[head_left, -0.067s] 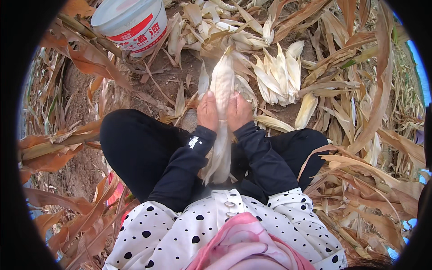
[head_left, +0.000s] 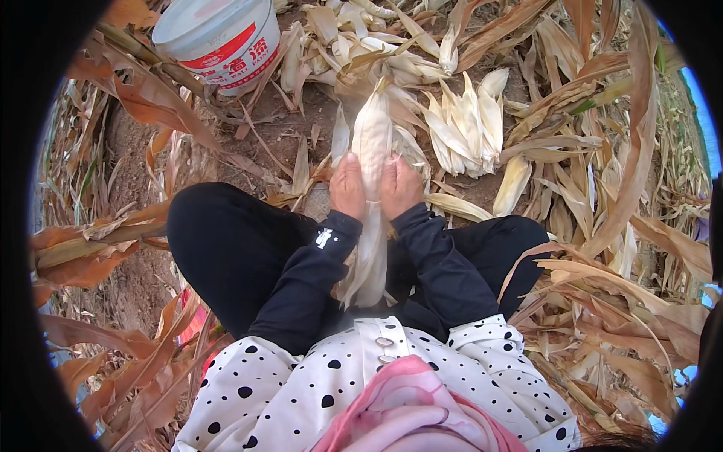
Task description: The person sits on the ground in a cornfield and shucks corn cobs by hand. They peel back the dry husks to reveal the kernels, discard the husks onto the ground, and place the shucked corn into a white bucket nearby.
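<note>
An ear of corn stands out from between my hands, its tip pointing away from me. Pale husk still wraps its upper part, and a long strip of husk hangs back toward my lap. My left hand is closed on the left side of the ear, thumb along it. From the right side my right hand grips the same ear, also with the thumb up along it. The fingers under the ear are hidden.
A white and red bucket stands at the far left. Peeled-off husks lie on the soil ahead to the right, with a pale husked piece near my right knee. Dry stalks and leaves surround me.
</note>
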{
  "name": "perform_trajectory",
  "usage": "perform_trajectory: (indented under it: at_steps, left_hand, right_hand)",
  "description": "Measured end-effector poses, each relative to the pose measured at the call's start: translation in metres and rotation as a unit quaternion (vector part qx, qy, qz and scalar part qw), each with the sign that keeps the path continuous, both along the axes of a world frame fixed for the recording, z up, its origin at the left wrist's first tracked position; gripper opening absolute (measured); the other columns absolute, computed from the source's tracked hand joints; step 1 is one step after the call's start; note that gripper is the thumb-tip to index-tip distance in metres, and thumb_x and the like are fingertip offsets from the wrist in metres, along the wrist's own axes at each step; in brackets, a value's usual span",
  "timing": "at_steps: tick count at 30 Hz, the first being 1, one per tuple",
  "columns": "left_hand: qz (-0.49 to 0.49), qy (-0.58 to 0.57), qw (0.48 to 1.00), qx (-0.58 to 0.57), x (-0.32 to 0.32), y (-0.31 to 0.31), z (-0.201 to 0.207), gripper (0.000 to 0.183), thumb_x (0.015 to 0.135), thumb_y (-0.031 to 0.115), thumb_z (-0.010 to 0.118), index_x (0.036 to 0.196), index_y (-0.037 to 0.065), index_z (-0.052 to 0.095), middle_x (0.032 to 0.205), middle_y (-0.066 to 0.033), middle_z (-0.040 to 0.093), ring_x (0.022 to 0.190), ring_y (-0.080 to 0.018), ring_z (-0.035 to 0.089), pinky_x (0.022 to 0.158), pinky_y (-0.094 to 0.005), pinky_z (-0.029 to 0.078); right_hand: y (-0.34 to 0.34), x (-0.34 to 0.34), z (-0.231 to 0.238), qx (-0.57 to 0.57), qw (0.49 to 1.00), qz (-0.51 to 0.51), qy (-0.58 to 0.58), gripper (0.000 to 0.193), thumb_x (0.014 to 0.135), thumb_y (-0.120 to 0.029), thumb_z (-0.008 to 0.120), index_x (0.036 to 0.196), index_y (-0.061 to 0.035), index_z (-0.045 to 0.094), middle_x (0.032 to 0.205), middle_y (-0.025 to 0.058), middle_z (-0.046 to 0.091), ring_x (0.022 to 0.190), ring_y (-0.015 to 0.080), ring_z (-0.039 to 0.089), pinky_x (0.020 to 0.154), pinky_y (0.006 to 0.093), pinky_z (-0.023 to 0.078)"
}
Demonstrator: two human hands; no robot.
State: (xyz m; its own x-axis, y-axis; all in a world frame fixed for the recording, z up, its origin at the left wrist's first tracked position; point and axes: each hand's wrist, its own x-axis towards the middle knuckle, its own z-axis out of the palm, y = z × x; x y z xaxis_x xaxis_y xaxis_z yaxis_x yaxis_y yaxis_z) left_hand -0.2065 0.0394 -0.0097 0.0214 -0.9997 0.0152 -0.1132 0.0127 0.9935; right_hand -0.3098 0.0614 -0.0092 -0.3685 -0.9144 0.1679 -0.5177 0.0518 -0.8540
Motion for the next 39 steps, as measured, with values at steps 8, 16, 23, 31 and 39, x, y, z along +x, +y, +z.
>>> perform_trajectory:
  at_steps: [8,16,23,31,39]
  left_hand:
    - [-0.016,0.078,0.997,0.022,0.005,-0.007,-0.016,0.043,0.098,0.033,0.042,0.11,-0.005,0.056,0.096,-0.0127,0.063,0.089,-0.0183,0.057,0.082,-0.0291,0.044]
    - [-0.032,0.073,0.996,0.027,0.001,-0.004,0.005,0.041,0.091,0.03,0.058,0.115,-0.003,0.055,0.099,-0.0115,0.064,0.087,-0.0154,0.058,0.078,-0.0284,0.046]
    - [-0.023,0.088,0.996,0.02,0.0,-0.004,0.006,0.039,0.092,0.029,0.058,0.115,-0.003,0.055,0.099,-0.0113,0.063,0.089,-0.0149,0.058,0.079,-0.0276,0.046]
    - [-0.036,0.274,0.957,0.089,0.003,-0.01,0.0,0.039,0.094,0.033,0.055,0.115,0.0,0.055,0.099,-0.003,0.061,0.085,-0.0075,0.055,0.076,-0.0227,0.045]
    - [-0.109,0.322,0.931,0.13,0.007,-0.012,0.008,0.041,0.094,0.034,0.055,0.119,0.001,0.054,0.103,-0.0022,0.06,0.09,-0.0061,0.054,0.08,-0.0209,0.044]
  right_hand:
    - [0.001,-0.004,0.018,-0.011,0.998,0.026,0.05,0.028,0.089,-0.022,0.05,0.089,0.0034,0.062,0.072,0.0259,0.06,0.07,0.0425,0.06,0.062,0.0449,0.047]
    - [0.003,-0.01,0.05,0.061,0.98,0.072,0.173,0.028,0.088,-0.024,0.052,0.08,0.0009,0.061,0.063,0.024,0.059,0.061,0.0423,0.059,0.058,0.0484,0.047]
    - [0.003,-0.007,0.046,0.052,0.975,0.062,0.206,0.019,0.083,-0.02,0.054,0.077,-0.0024,0.056,0.059,0.0226,0.057,0.059,0.0414,0.059,0.057,0.0479,0.047]
    - [-0.003,-0.016,0.014,0.03,0.998,0.022,0.053,0.012,0.084,-0.015,0.054,0.085,-0.0048,0.061,0.056,0.0147,0.057,0.052,0.0297,0.059,0.053,0.0381,0.046]
    - [-0.008,-0.016,0.011,-0.019,0.988,0.008,-0.154,0.023,0.088,-0.018,0.052,0.092,0.0028,0.059,0.074,0.0155,0.062,0.066,0.0188,0.058,0.063,0.0308,0.045]
